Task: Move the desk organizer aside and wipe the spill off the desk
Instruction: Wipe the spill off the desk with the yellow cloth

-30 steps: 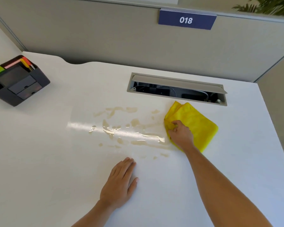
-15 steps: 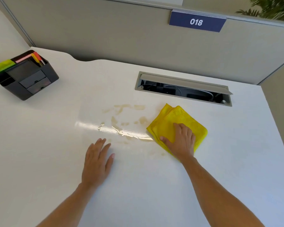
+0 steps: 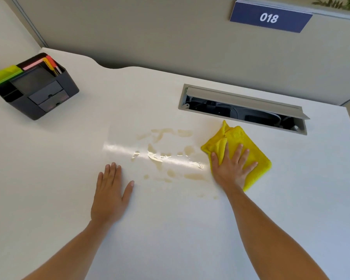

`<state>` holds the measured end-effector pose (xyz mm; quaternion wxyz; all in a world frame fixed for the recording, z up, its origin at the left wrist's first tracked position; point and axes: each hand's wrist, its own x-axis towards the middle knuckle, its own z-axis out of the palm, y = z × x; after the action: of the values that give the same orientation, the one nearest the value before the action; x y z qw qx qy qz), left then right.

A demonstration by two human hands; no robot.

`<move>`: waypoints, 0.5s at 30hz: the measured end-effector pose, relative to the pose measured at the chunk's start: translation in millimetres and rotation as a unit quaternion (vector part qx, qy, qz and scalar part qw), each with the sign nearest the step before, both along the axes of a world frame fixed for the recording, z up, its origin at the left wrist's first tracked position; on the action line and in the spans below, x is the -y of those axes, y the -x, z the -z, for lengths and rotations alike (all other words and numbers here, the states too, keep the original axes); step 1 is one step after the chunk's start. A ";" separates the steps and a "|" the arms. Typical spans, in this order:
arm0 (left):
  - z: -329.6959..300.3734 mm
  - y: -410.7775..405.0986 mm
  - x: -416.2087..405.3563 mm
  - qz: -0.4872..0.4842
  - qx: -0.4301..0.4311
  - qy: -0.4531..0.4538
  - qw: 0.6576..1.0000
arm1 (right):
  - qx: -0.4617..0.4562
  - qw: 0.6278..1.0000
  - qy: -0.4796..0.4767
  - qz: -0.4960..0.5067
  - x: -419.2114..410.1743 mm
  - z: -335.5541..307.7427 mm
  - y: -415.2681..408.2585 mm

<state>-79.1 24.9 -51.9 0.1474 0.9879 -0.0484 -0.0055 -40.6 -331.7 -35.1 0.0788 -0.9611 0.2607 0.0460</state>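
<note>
A tan liquid spill [image 3: 166, 156] lies in scattered patches on the middle of the white desk [image 3: 49, 178]. My right hand [image 3: 230, 168] presses flat, fingers spread, on a folded yellow cloth [image 3: 251, 150] at the spill's right edge, with the thumb tucked against a fold. My left hand [image 3: 111, 193] rests palm down on the desk just left of the spill and holds nothing. The black desk organizer [image 3: 36, 89], holding pens and coloured notes, stands at the far left, well apart from the spill.
An open grey cable slot [image 3: 242, 108] is set into the desk just behind the cloth. A beige partition with a blue "018" sign [image 3: 269, 17] runs along the back edge. The desk's right edge lies beyond the cloth.
My right hand went from a fist bunching the cloth's edge to a flat palm on top of it. My left hand slid left across the desk.
</note>
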 end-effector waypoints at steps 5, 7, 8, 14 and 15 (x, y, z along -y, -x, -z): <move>-2.0 -6.3 -1.3 -0.011 -0.001 0.005 1.000 | 0.002 1.000 0.000 -0.026 -25.8 0.6 -18.5; -2.3 -10.0 -1.6 -0.013 0.002 0.005 1.000 | 0.001 0.998 0.007 -0.069 -49.4 1.2 -19.4; -2.1 -11.6 -1.6 -0.011 0.003 0.006 1.000 | -0.002 0.995 0.008 -0.097 -63.5 1.9 -18.1; -1.1 -12.6 -1.2 -0.011 -0.002 0.006 1.000 | 0.002 0.966 0.010 -0.258 -116.1 6.6 2.3; -1.3 -13.2 -1.3 -0.011 -0.003 0.005 1.000 | 0.005 0.960 0.009 -0.281 -110.4 6.5 4.0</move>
<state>-66.0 26.3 -50.7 0.1530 0.9875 -0.0368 -0.0063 -44.5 -221.4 -41.6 0.0553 -0.9966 -0.0198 0.0586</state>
